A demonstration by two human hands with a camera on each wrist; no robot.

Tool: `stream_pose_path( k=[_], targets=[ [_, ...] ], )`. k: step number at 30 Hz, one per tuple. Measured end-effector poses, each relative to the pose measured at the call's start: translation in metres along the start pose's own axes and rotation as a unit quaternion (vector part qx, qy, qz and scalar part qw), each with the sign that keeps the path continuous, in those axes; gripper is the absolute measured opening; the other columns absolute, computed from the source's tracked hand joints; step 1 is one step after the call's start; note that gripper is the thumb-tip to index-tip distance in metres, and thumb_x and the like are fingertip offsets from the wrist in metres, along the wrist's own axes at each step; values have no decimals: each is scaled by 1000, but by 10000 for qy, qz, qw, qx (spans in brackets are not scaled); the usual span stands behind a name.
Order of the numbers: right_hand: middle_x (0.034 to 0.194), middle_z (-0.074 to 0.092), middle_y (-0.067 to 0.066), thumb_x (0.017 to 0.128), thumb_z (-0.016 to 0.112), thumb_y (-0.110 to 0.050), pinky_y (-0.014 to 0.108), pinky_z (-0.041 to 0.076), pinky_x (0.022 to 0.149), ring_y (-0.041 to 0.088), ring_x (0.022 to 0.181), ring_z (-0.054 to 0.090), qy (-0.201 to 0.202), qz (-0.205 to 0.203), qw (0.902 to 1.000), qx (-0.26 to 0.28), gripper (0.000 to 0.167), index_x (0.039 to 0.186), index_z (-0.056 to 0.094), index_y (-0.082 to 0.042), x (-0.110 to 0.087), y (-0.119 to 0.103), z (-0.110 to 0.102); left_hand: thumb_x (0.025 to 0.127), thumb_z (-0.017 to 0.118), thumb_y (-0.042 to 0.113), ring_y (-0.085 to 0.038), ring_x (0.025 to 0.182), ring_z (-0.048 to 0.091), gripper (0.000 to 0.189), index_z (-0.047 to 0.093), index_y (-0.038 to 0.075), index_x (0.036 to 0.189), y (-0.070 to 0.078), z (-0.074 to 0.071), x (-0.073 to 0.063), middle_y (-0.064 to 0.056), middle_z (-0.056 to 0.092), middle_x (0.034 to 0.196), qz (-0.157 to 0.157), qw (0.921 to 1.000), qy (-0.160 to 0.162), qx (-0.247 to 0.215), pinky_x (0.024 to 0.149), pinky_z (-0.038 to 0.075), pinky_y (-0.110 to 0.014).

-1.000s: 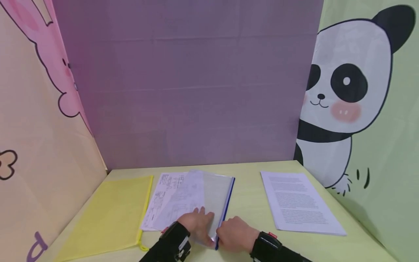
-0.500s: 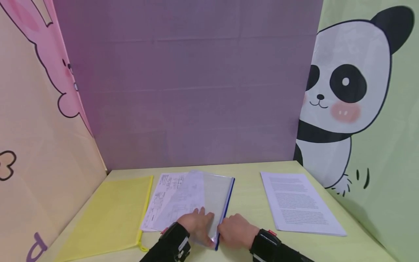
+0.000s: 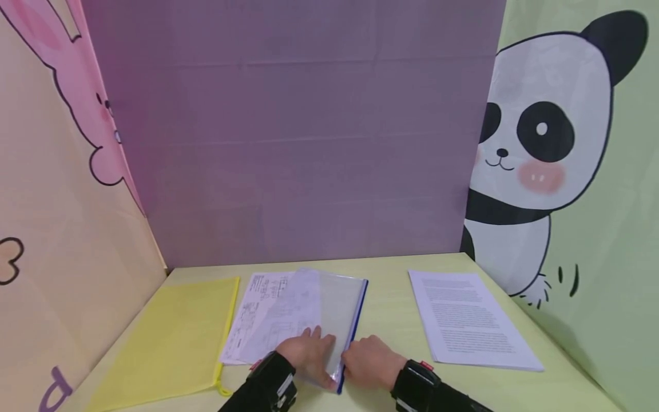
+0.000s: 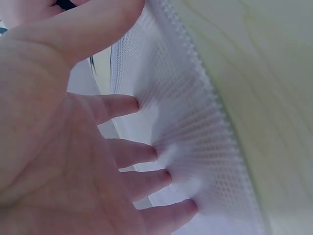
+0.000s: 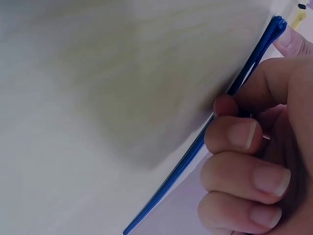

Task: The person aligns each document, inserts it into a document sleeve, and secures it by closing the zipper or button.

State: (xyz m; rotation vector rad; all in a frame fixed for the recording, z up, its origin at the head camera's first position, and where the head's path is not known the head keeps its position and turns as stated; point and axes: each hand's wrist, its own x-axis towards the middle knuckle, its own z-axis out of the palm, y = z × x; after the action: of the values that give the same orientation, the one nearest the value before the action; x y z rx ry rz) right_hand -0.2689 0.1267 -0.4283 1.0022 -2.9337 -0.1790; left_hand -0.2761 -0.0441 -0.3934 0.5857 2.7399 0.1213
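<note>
A clear mesh zip pouch (image 3: 337, 297) with a blue zipper (image 3: 358, 309) along its right edge lies on the table. Its left part overlaps printed sheets (image 3: 252, 306), which show through it. My left hand (image 3: 311, 356) rests on the pouch's near part, fingers spread. In the left wrist view its fingertips (image 4: 164, 177) press dents into the mesh. At the near end of the blue zipper, my right hand (image 3: 373, 363) has its fingers curled. The right wrist view shows its thumb and index finger pinching the blue zipper (image 5: 168, 181); a zipper pull there is hidden.
On the left lies a yellow zip pouch (image 3: 170, 337) with a yellow cord loop at its near corner. A stack of printed paper (image 3: 471, 320) sits on the right of the pale table (image 3: 391, 297). Fabric screens, one with a panda (image 3: 556, 126), stand around the table.
My right hand has shifted very slightly away from me along the blue zipper. The left hand keeps its place on the pouch, and the papers have not moved.
</note>
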Motion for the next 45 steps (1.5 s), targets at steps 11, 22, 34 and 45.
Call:
stream_pose_path(
  k=[11, 22, 34, 45],
  targets=[
    [62, 50, -6, 94, 68, -32, 27, 42, 52, 11, 51, 44, 125, -179, 9996, -167, 24, 76, 64, -17, -3, -3, 2, 75, 88, 48, -42, 146, 34, 89, 50, 18, 150, -7, 1, -1, -19, 40, 157, 150, 9999, -4, -16, 117, 31, -56],
    [61, 48, -5, 95, 67, -31, 28, 41, 52, 12, 51, 44, 15, 44, 10000, -44, 25, 75, 64, -16, -1, 2, 0, 74, 88, 49, -40, 145, 35, 89, 51, 20, 149, -10, 3, 1, -17, 41, 157, 211, 9998, 37, -40, 116, 33, -57],
    [63, 50, -3, 95, 68, -27, 29, 44, 54, 13, 53, 45, 50, 292, 9994, 183, 21, 79, 65, -13, 3, 13, 1, 73, 90, 47, -40, 144, 36, 87, 53, 21, 147, -8, 0, 0, -16, 43, 155, 135, 9998, 36, -150, 114, 34, -58],
    [65, 50, -3, 96, 67, -27, 28, 43, 56, 13, 55, 47, -179, 353, 9988, 285, 19, 83, 66, -13, 6, 15, 1, 72, 91, 46, -37, 145, 36, 85, 54, 24, 145, -9, 2, 1, -14, 43, 156, 135, 9996, 53, -223, 113, 35, -58]
  ],
)
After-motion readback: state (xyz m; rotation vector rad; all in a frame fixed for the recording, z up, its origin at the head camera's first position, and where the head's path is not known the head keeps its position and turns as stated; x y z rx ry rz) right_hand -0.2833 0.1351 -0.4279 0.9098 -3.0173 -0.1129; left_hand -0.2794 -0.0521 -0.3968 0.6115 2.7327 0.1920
